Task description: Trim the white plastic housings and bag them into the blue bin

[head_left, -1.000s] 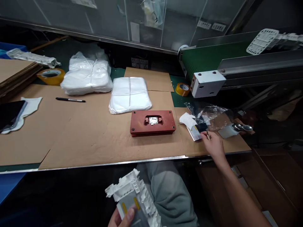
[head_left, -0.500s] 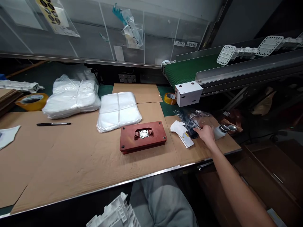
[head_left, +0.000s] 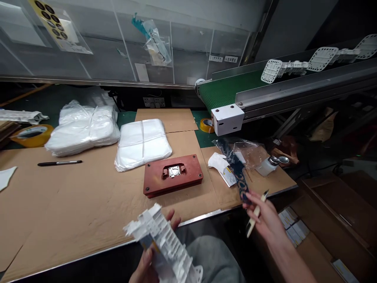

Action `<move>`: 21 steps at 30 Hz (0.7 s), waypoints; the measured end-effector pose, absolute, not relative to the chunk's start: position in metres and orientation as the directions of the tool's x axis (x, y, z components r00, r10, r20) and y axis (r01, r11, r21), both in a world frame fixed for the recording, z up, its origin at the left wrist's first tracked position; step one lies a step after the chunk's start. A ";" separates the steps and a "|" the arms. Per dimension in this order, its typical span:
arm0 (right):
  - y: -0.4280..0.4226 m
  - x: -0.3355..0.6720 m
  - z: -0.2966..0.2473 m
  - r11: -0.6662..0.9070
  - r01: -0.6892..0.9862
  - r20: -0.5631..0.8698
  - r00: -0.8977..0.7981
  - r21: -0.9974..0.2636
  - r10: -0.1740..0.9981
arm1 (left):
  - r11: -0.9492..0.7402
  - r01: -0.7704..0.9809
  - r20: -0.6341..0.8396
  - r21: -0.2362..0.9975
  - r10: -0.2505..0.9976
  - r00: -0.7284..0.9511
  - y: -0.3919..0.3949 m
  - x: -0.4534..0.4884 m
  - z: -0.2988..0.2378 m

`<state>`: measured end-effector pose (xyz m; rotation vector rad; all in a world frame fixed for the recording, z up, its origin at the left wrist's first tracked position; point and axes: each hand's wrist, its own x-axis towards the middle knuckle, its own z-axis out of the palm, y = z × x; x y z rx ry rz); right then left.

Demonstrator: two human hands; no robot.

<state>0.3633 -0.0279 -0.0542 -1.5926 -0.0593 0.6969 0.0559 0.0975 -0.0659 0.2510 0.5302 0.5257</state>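
Note:
My left hand (head_left: 147, 259) is closed around a white ribbed plastic part (head_left: 173, 243), held tilted above my lap at the table's front edge. In my right hand (head_left: 265, 218) is a slim cream-coloured tool with dark ends (head_left: 253, 220), perhaps a knife or pen. The same fingers pinch the near end of a dark strip with round markings (head_left: 242, 184), which looks like a strip of stickers. Its far end reaches into a clear plastic bag (head_left: 250, 151). Left of the strip lie white papers (head_left: 218, 162). A red block fixture (head_left: 153, 177) with a metal piece in its recess sits between my hands.
Stacks of white plastic bags (head_left: 85, 125) lie at the back left, near a black pen (head_left: 60, 162) and yellow tape (head_left: 32, 135). A green conveyor (head_left: 224, 92) carrying white parts (head_left: 271, 71) juts in from the right. A small bottle (head_left: 266, 167) stands at the right edge.
My right hand has drawn back towards me from the clear bag, pulling the dark strip along and holding the cream tool. My left hand and the white part have come up into view.

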 end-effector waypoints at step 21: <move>-0.026 0.274 -0.097 -0.313 -0.326 -0.448 0.555 -0.892 0.701 | 0.698 -0.613 -0.338 0.370 0.716 0.611 0.146 0.131 -0.053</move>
